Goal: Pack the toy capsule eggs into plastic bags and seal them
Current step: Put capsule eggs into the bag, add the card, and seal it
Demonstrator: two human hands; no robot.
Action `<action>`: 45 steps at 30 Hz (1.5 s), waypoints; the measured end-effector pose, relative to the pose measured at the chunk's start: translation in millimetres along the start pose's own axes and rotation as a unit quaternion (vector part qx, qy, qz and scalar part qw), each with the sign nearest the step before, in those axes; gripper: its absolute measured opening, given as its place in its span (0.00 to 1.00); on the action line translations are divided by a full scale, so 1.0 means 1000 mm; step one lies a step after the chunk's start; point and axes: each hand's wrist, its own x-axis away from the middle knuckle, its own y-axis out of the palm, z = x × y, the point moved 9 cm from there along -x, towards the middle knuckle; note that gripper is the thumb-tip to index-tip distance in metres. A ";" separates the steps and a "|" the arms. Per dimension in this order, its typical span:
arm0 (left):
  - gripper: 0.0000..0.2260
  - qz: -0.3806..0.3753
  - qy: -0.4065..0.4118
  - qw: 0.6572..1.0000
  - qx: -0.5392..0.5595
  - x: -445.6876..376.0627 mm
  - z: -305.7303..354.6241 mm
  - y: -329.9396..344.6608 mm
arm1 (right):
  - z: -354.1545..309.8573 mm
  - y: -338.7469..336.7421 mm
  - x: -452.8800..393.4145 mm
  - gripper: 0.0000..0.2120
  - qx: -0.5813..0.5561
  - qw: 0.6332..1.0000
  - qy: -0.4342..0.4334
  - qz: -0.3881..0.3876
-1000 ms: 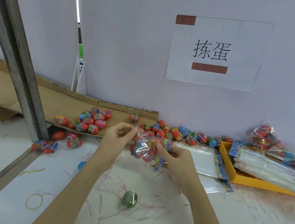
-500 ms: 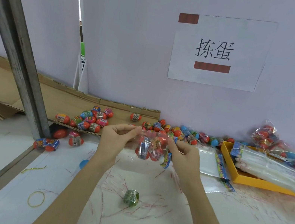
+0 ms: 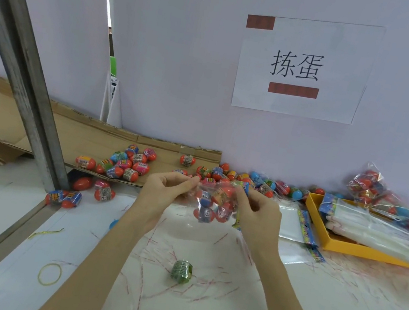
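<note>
A clear plastic bag filled with toy capsule eggs hangs just above the white table, held at its top edge. The left hand pinches one corner of the mouth, and the right hand pinches the other; whether the seal is closed cannot be made out. If either pinch slips, the bag could tip and spill eggs. Loose eggs lie on cardboard behind, near filled bags and an orange tray. A paper sign hangs on the wall.
</note>
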 end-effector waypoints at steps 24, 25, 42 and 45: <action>0.12 0.045 0.031 0.998 -0.008 0.001 0.001 0.003 | 0.010 0.030 0.005 0.16 -0.174 0.969 0.129 -0.116; 0.12 0.043 0.028 0.999 0.000 0.001 0.001 0.004 | 0.010 0.029 0.005 0.14 -0.177 0.971 0.124 -0.103; 0.09 -0.129 0.061 0.971 -0.191 0.012 0.007 0.037 | -0.011 0.039 0.012 0.06 0.050 0.990 -0.035 -0.127; 0.04 -0.107 0.057 0.979 -0.163 0.008 0.008 0.027 | -0.002 0.034 0.008 0.08 0.028 0.994 0.025 -0.107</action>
